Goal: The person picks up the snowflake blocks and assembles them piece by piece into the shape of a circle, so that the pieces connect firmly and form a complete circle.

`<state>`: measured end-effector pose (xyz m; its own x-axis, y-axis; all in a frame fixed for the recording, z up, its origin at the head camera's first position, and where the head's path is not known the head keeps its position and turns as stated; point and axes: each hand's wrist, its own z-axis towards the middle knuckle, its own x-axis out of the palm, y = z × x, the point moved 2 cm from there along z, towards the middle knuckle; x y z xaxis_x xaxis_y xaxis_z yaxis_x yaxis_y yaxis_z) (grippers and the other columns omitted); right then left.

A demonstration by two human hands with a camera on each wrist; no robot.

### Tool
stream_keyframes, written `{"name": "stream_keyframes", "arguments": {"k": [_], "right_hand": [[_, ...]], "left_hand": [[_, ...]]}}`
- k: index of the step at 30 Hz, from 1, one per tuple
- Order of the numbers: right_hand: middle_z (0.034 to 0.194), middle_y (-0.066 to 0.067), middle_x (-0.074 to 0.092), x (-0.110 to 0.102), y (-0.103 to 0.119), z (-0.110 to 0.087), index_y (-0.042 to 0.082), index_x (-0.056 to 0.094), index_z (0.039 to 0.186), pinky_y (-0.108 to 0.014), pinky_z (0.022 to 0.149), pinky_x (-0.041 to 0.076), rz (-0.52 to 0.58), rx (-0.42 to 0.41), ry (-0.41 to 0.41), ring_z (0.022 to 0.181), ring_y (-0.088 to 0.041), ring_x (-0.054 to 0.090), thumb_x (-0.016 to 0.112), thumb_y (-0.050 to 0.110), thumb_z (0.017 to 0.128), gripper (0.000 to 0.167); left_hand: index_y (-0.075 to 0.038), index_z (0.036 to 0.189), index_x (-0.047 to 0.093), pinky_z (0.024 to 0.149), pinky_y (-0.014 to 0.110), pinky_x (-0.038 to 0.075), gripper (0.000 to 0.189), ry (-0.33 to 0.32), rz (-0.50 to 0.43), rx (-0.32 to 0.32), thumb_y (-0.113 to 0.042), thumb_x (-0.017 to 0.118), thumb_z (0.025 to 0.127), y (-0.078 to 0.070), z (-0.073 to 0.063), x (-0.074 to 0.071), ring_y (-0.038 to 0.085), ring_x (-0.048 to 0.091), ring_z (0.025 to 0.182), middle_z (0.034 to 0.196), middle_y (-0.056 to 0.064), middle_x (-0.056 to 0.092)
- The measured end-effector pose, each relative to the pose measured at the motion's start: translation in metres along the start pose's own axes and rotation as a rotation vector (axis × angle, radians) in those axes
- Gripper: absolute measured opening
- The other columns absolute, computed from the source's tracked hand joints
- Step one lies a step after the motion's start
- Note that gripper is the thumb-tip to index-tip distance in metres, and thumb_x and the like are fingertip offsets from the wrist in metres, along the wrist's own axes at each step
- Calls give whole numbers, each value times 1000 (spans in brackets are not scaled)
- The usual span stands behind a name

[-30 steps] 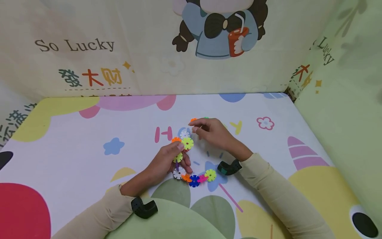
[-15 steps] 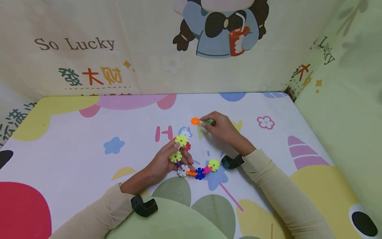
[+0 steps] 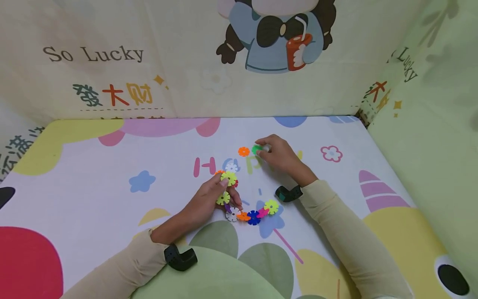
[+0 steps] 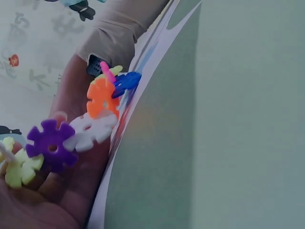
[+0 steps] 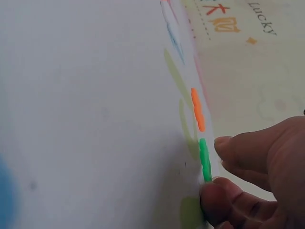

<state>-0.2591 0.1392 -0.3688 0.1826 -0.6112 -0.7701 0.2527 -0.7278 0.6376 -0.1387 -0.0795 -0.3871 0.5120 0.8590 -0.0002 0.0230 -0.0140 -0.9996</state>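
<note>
My left hand (image 3: pixel 205 203) holds a chain of interlocking snowflake discs (image 3: pixel 229 179), the thumb pressing a yellow disc. Yellow, purple (image 4: pixel 51 146), white, orange, blue and pink discs follow one another along the chain, which curves below the fingers to the right and ends in a yellow disc (image 3: pixel 271 207). At its upper end sits a white disc (image 3: pixel 232 167). Farther back, my right hand (image 3: pixel 278 153) reaches over a loose green snowflake disc (image 3: pixel 256 149); thumb and forefinger stand apart around it, the thumb tip at its edge. Just left of it lies a loose orange snowflake disc (image 3: pixel 244 151).
A white cloth with printed letters and shapes covers the table (image 3: pixel 168 149). Printed curtains (image 3: pixel 179 62) rise behind its back edge and along the right side. Each wrist wears a black camera band (image 3: pixel 181 257).
My right hand has moved back and right from beside the chain to the loose green disc, uncovering the orange one. The left hand keeps the chain, whose lower end has swung slightly right.
</note>
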Motion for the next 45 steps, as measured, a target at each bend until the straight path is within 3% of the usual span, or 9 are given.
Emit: {"name": "stream_keyframes", "arguments": {"k": [8,12,16,19,28,35,40,45], "right_hand": [[121,-18,55,2,1,8,3,60,131,-43,96,44,-87,28,50,112,-30,53,67,10,92,40],[122,-17,53,2,1,10,3,60,131,-43,98,43,-99,38,72,113,-30,52,66,11,93,40],[121,-15,53,2,1,10,2,66,122,-43,99,42,-88,47,75,112,-30,51,67,11,93,30],[120,-15,54,1,1,10,2,66,117,-43,100,42,-74,47,70,111,-30,51,66,10,93,26],[117,-14,57,1,0,9,2,65,124,-40,89,46,-98,48,87,99,-28,51,65,11,94,31],[117,-14,55,-2,-2,8,2,61,121,-42,95,44,-56,64,96,105,-28,50,65,11,93,29],[114,-12,57,-2,-3,7,4,55,119,-40,93,45,1,68,88,102,-28,51,65,8,93,28],[110,-11,56,0,-3,6,5,60,121,-37,85,47,-5,68,77,98,-27,51,67,9,92,30]], "left_hand": [[5,126,42,77,35,57,37,-102,-49,23,-25,31,108,0,1,-4,32,69,84,98,19,64],[6,123,45,78,37,57,40,-142,-39,26,-29,31,108,0,1,-4,33,69,81,92,20,64],[5,121,47,79,38,56,44,-161,-11,32,-33,30,108,1,1,-5,32,69,79,87,18,64],[5,123,46,81,37,56,45,-167,-9,32,-34,29,108,2,2,-6,32,69,79,86,18,64],[4,120,47,81,37,56,45,-168,-11,17,-35,30,108,3,2,-6,32,69,80,85,18,64],[4,114,49,78,37,56,43,-164,-8,-9,-35,31,108,4,3,-3,31,68,80,86,18,64],[4,115,51,78,37,57,41,-168,-22,-49,-32,34,108,4,4,-4,30,70,80,89,18,64],[5,114,52,80,38,57,37,-152,-53,-90,-29,38,107,3,3,-5,31,71,80,90,21,65]]}}
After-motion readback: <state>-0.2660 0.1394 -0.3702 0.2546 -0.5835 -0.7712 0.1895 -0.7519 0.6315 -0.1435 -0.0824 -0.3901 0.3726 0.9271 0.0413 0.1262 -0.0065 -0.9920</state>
